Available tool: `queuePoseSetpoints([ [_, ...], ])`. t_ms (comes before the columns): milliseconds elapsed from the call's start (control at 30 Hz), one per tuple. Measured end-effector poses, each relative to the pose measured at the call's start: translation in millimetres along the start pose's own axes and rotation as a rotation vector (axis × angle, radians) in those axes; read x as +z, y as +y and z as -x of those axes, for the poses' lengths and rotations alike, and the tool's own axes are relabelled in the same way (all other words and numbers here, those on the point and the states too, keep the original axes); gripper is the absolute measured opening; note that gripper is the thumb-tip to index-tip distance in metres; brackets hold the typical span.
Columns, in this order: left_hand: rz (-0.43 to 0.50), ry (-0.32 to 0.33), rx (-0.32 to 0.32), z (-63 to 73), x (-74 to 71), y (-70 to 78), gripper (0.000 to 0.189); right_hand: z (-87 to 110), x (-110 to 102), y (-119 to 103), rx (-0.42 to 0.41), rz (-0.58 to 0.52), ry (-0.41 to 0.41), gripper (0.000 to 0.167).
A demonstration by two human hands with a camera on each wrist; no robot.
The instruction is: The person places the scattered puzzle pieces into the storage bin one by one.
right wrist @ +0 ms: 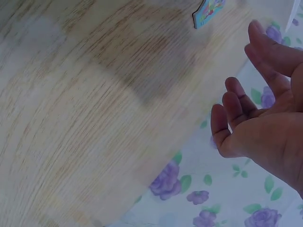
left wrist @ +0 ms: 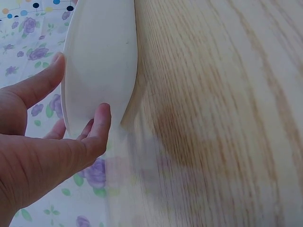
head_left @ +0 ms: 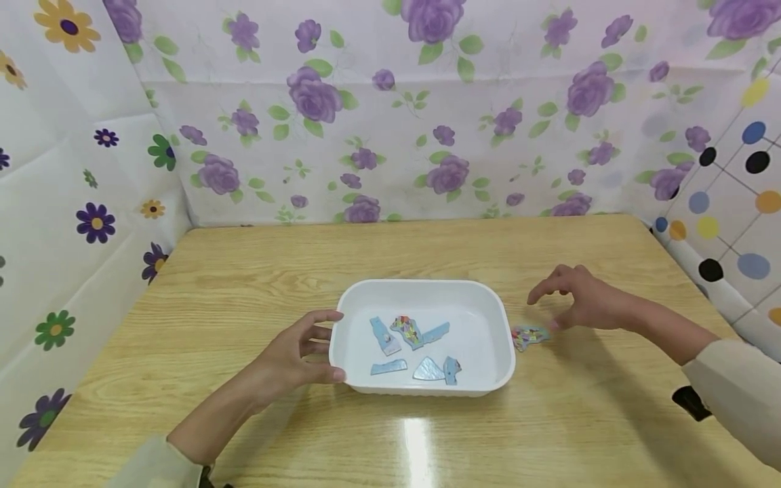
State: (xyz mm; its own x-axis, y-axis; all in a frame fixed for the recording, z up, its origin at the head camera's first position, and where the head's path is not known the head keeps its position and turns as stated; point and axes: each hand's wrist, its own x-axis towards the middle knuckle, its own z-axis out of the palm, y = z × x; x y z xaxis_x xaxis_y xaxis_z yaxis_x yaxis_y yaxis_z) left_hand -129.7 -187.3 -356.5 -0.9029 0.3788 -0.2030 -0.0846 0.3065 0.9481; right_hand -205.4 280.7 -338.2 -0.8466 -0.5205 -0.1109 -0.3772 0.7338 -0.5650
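A white plastic tray (head_left: 427, 293) sits on the wooden table. My left hand (head_left: 299, 352) holds its left end, thumb at the near corner and fingers along the side; in the left wrist view, the thumb (left wrist: 40, 85) meets the rim. Several flat, irregular light-blue puzzle pieces lie in the tray, among them a colourful patterned one (head_left: 405, 330). Just outside the right wall, another patterned puzzle piece (head_left: 529, 336) lies on the table. My right hand (head_left: 582, 298) hovers over it with spread, slightly bent fingers, holding nothing; its thumb overlaps the piece's right end in the head view.
The wooden table (head_left: 256, 271) extends around the tray. Behind it hangs a cloth with purple flowers (head_left: 317, 95). A flowered cloth (head_left: 67, 285) covers the left side and a dotted one (head_left: 720, 224) the right. A black object (head_left: 691, 402) shows beside the right sleeve.
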Motion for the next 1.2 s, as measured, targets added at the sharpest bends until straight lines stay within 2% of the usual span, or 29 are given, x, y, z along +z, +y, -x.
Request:
queuePoseSetpoints([
  [333, -0.004, 0.009, -0.017, -2.1, 0.4, -1.9, 0.088, 2.3, 13.9, 8.8, -0.009, 0.023, -0.019, 0.034],
  [600, 0.012, -0.005, 0.001, -0.7, 0.1, -1.3, 0.086, 2.3, 29.9, 23.7, -0.011, 0.039, 0.051, 0.034],
  [800, 0.009, -0.004, 0.004, -1.1, 0.0, -1.5, 0.086, 2.9, 41.7, 32.6, -0.028, -0.009, 0.13, 0.028],
  [967, 0.013, 0.002, -0.01, -1.4, 0.1, -1.8, 0.086, 4.1, 45.9, 34.9, 0.007, -0.052, 0.129, 0.024],
  [1200, 0.004, 0.007, -0.018, -1.5, 0.9, -2.7, 0.086, 4.4, 48.5, 34.0, 0.009, -0.005, 0.129, 0.024],
])
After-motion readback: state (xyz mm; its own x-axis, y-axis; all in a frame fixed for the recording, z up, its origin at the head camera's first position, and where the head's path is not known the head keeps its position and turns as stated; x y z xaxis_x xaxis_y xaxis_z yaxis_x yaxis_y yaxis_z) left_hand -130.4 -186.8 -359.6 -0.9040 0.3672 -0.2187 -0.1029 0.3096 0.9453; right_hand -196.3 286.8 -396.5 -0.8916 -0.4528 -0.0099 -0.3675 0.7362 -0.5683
